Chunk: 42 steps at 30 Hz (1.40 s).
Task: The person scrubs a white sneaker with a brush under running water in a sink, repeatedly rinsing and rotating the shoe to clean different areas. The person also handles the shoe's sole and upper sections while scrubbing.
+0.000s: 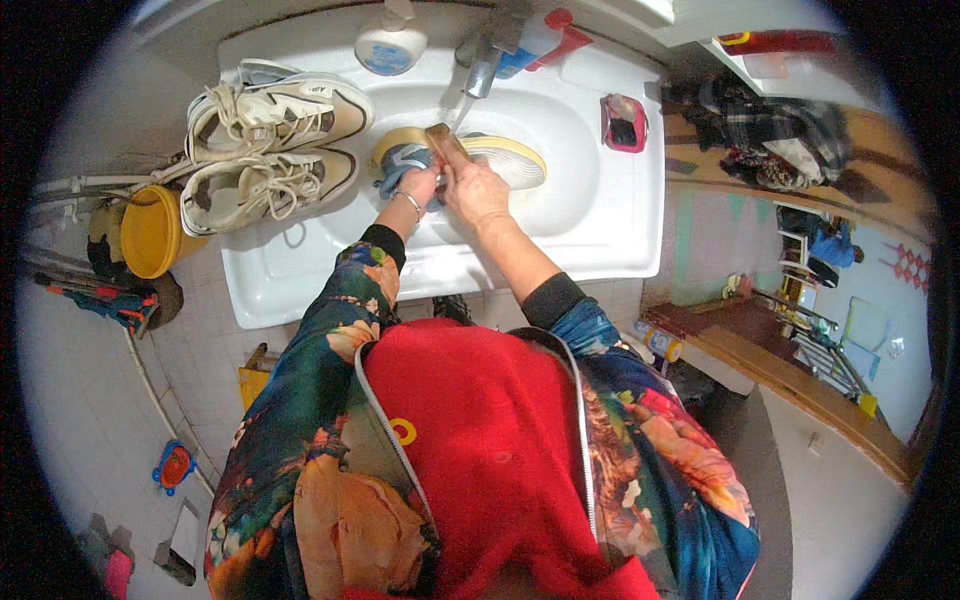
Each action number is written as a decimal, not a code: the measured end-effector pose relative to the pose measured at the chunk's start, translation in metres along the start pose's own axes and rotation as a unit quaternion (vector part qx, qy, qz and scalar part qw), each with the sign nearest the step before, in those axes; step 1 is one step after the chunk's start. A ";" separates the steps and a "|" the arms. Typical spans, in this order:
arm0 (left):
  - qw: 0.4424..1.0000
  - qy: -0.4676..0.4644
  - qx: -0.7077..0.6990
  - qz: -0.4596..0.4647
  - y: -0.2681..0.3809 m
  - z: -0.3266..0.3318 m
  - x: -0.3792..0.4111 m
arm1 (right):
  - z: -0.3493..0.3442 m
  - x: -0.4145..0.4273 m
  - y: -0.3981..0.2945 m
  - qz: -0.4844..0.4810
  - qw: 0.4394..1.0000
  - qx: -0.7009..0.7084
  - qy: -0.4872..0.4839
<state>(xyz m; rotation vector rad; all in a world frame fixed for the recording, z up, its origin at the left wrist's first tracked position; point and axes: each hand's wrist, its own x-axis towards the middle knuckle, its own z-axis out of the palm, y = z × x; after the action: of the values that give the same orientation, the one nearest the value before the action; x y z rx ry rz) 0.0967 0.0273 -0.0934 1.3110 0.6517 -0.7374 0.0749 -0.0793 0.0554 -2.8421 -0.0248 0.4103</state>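
In the basin of a white sink point(622, 225) lies a shoe with a pale, yellow-edged sole point(517, 161). My left hand point(417, 189) grips blue-grey material point(401, 161) at the shoe's left end; whether it is the upper or a cloth I cannot tell. My right hand point(476, 189) is closed around a brown wooden block point(445, 142), apparently a brush, held across the shoe's middle. Its underside is hidden. Water runs from the metal tap point(484, 71) just beyond the block. Both hands are close together.
Two beige-white sneakers point(277, 116) sit on the sink's left ledge. A white container point(390, 45) and spray bottle point(529, 49) stand behind, a pink-framed dish point(624, 124) at right. A yellow bucket point(150, 232) is left of the sink, a wooden-edged counter point(750, 341) right.
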 end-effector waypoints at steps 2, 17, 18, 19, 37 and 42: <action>0.993 -0.021 -0.104 0.041 0.003 0.007 -0.006 | 0.001 0.000 0.038 0.036 0.999 0.021 0.024; 0.899 -0.069 0.422 0.093 0.048 0.095 -0.032 | 0.006 0.025 0.176 0.140 0.906 0.384 0.112; 0.898 -0.081 0.429 0.064 0.058 0.101 -0.032 | 0.000 0.024 0.180 0.143 0.900 0.401 0.093; 0.909 -0.067 0.402 0.086 0.059 0.102 -0.024 | -0.015 0.021 0.172 0.136 0.896 0.416 0.073; 0.994 0.003 -0.068 0.084 0.055 0.125 -0.039 | -0.115 0.051 0.177 0.064 0.995 0.071 0.026; 0.974 -0.026 -0.215 0.064 0.099 0.101 -0.073 | -0.116 -0.023 0.150 -0.128 0.939 0.292 0.131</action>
<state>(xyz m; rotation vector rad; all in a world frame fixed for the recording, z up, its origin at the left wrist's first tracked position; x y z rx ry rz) 0.1310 -0.0549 0.0383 0.9216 0.6362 -0.4892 0.0824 -0.2554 0.1285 -2.2402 -0.1860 -0.0247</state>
